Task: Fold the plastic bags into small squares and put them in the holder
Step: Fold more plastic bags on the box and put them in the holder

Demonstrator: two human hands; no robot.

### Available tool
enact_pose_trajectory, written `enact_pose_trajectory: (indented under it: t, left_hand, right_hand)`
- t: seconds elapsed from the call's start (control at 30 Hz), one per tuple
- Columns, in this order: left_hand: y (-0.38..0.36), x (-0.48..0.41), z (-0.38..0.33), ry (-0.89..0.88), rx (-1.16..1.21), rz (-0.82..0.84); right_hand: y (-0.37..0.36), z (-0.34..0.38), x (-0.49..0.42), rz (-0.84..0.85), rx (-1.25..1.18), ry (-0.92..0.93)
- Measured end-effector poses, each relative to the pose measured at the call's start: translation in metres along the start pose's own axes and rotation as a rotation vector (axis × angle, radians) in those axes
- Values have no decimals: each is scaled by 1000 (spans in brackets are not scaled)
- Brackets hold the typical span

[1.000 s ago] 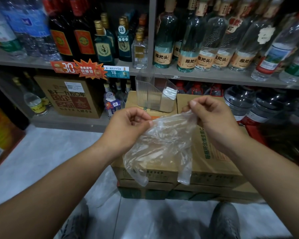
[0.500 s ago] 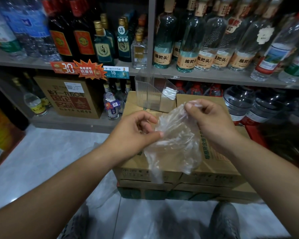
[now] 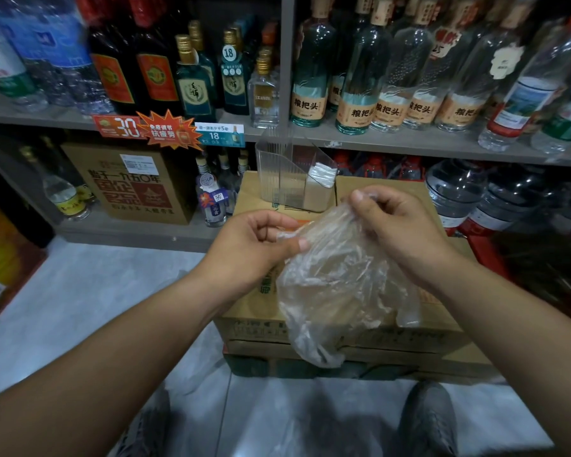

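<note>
As the bag (image 3: 340, 285) hangs between the two hands, you can see right through it: thin, clear plastic, heavily crinkled, cloudy where the layers double up. It's not folded at all yet, just a loose sack in the air in front of the box (image 3: 251, 328). Its bottom bulges down over the box's front face, and a short tail dangles on the right side.

The left hand (image 3: 254, 249) pinches the bag's upper left edge, thumb pressed against curled fingers. The right hand (image 3: 399, 232) sits higher and a touch farther back, with its fingertips nipping the top edge and the rest of the fingers curled in. Both hands are gripping plastic, close together but not touching.

Behind them, on top of the box, stands the clear holder (image 3: 287, 179). One folded bag (image 3: 322, 174) is tucked upright at its right end. Bottles (image 3: 356, 94) line the shelf (image 3: 376, 140) above, and a grey shoe (image 3: 427, 420) pokes in at the bottom.

A second ago the bag was spread wider, with its lower left corner drooping out under the left wrist and a long tail on the right. Half a second ago it was drawn in, short and bunched. Now it has dropped longer again as one fuller sack, its low point under the gap between the hands. The pinches hold and the hands have barely shifted.
</note>
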State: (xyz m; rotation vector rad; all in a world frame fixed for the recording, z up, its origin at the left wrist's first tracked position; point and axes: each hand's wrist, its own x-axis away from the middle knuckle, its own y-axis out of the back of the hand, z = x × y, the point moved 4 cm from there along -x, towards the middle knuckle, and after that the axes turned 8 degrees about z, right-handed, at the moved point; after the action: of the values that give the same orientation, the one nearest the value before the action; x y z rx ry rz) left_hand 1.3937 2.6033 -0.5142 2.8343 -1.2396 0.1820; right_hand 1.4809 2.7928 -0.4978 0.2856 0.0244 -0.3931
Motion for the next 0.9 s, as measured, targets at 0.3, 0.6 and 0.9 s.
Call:
enact_pose_trajectory:
  t: [0.3, 0.6, 0.9]
  left_hand:
    - [12, -1, 12, 154, -72, -10]
    - [27, -5, 22, 197, -77, -126]
    - [50, -8, 36, 212, 13, -252]
  right_hand:
    - [16, -6, -7, -35, 40, -157]
    - [16, -3, -12, -175, 271, 3]
    - [-18, -5, 48, 515, 268, -83]
